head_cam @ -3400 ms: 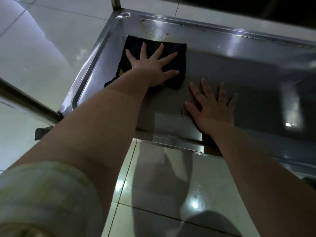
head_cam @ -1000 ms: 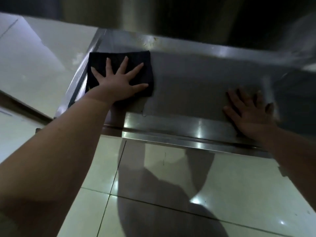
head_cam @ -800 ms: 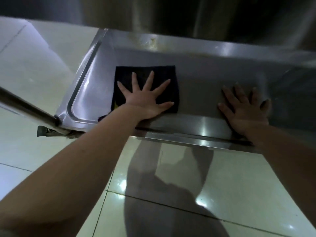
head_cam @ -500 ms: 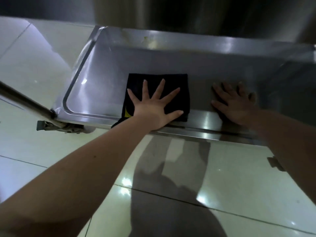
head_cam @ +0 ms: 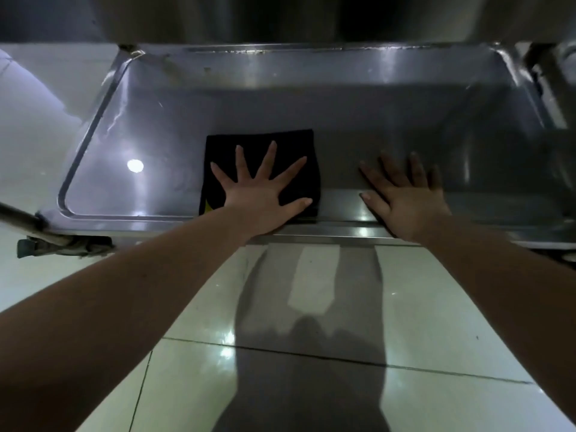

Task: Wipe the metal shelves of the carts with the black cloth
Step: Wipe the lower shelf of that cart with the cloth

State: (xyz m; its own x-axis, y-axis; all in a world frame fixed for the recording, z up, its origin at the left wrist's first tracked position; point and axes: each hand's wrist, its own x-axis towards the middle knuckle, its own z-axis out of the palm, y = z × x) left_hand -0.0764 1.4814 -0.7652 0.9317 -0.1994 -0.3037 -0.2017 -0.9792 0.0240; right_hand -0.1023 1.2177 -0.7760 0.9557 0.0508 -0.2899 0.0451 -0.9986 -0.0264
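A cart rail (head_cam: 18,218) met the left corner of the metal shelf (head_cam: 149,120). The black cloth (head_cam: 226,151) lay flat near the shelf's front edge (a yellow bit showed at one corner), pressed by the left hand (head_cam: 258,196) with fingers spread straight. Near it, the right hand (head_cam: 403,196) rested flat, fingers released.

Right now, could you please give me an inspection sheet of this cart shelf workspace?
Surface: metal shelf, shiny, with marks along its far rim.
Job's things: black cloth lying flat near the front edge.
Clutter: nothing seen.
Hands: left hand spread flat on the cloth; right hand flat on the bare shelf beside it.
Cables: nothing seen.
Surroundings: glossy tiled floor; metal bar at the left corner.
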